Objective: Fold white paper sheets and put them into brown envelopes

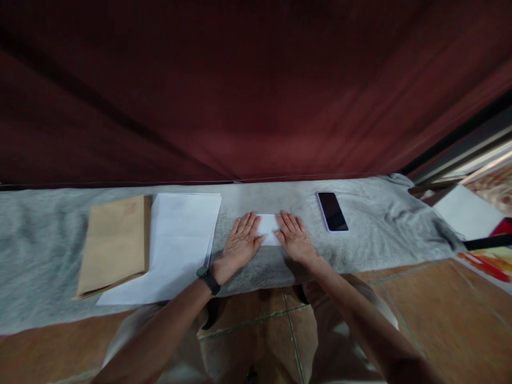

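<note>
A small white piece of paper (269,229), apparently folded, lies flat on the grey cloth (276,272) in front of me. On its left side rests my left hand (242,240), palm down with the fingers stretched out. My right hand (295,237) lies flat on the paper's right side, its fingers also extended. Both hands cover the paper's ends, so only the middle shows between the two thumbs. A dark watch sits on my left wrist.
White paper sheets (182,234) lie to the left, partly under a stack of brown envelopes (114,245). On the right is a phone (333,211) with a dark screen. A dark red curtain-like surface (256,96) rises behind the cloth. Tiled floor (420,304) shows below.
</note>
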Demonstrator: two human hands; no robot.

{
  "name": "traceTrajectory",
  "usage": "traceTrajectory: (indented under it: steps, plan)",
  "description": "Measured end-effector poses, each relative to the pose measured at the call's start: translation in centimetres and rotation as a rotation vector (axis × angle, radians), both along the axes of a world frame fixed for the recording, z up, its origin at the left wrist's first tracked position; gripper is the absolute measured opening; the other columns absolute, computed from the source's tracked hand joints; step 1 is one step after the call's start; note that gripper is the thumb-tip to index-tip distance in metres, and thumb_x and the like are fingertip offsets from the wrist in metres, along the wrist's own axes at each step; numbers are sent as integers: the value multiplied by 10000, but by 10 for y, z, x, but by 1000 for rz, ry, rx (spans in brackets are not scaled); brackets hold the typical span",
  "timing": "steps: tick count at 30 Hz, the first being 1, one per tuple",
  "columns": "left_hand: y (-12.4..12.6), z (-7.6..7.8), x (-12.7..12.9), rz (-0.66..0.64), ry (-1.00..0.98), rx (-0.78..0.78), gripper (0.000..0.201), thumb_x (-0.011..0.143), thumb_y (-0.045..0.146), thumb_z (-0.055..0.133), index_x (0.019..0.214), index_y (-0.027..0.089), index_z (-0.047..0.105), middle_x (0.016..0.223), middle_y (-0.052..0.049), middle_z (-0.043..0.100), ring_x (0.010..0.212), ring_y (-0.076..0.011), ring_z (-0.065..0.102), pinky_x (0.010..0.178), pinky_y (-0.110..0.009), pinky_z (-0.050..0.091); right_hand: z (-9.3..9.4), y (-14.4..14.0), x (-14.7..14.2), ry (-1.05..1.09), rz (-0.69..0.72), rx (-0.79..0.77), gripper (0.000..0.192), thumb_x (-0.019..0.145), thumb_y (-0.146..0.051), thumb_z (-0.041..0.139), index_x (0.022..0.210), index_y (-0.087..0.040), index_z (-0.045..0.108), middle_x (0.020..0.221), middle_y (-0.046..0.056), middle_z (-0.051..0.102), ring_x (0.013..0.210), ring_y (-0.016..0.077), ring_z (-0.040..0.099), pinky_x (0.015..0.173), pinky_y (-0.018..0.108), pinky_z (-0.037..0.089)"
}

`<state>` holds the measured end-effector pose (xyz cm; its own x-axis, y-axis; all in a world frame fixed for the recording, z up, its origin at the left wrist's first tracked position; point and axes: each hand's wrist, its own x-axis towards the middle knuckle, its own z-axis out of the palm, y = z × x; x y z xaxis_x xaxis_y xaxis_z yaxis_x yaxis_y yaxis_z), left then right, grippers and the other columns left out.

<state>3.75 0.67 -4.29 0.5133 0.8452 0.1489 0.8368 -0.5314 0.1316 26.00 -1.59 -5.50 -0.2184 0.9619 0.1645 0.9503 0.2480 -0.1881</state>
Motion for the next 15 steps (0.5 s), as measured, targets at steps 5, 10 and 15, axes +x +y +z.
traceTrajectory:
  steps: [5, 10, 15]
  plan:
    - [2, 2, -5, 17, 47, -11, 648, 1045, 496, 373, 1587, 141, 366, 1660, -137, 342, 1560, -270, 272, 1275, -483, 209, 1, -3, 31, -40, -64, -21, 573, 1071, -404, 378, 1597, -178, 365, 1659, 112, 349, 1537, 298, 304, 1254, 514, 198]
    - [1, 2, -6, 28, 59, -25, 660, 1047, 500, 353, 1595, 132, 349, 1660, -131, 337, 1567, -274, 252, 1282, -505, 183, 10, -1, 45, -5, -154, -36, 544, 1034, -391, 475, 1515, -137, 479, 1578, 157, 473, 1447, 311, 426, 1199, 470, 308]
    - [-2, -1, -3, 53, 37, -1, 666, 1050, 499, 344, 1590, 110, 353, 1652, -142, 351, 1569, -281, 244, 1284, -511, 177, 24, 9, 36, 122, -309, -120, 342, 1002, -369, 524, 1234, -159, 664, 1189, 141, 689, 1091, 253, 640, 986, 348, 473]
